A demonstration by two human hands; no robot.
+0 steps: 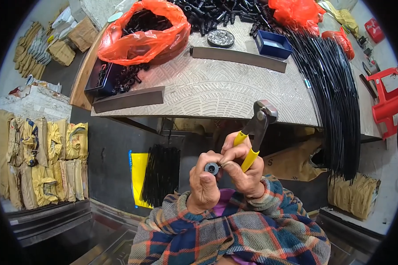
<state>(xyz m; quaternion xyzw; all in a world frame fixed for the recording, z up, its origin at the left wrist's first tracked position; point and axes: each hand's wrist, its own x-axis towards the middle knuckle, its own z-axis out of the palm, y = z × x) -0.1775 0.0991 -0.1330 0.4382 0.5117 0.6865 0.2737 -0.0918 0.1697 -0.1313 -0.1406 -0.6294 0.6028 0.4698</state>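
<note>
My left hand (203, 187) is closed round a black hollow cylindrical part (211, 168), its round open end facing up. My right hand (248, 176) grips a pair of yellow-handled cutting pliers (262, 123), whose metal head points away toward the table. With thumb and fingertips, the same hand pinches something thin and small beside the black part; I cannot make out what it is. Both hands meet in front of my chest, short of the table's near edge.
On the patterned table (208, 92) lie metal bars (239, 58), a round tin of small bits (220, 38), a blue tray (273, 44), an orange bag (150, 48) and heaped black parts (208, 13). Long black strips (331, 88) overhang its right edge. Sacks (48, 163) stand at left.
</note>
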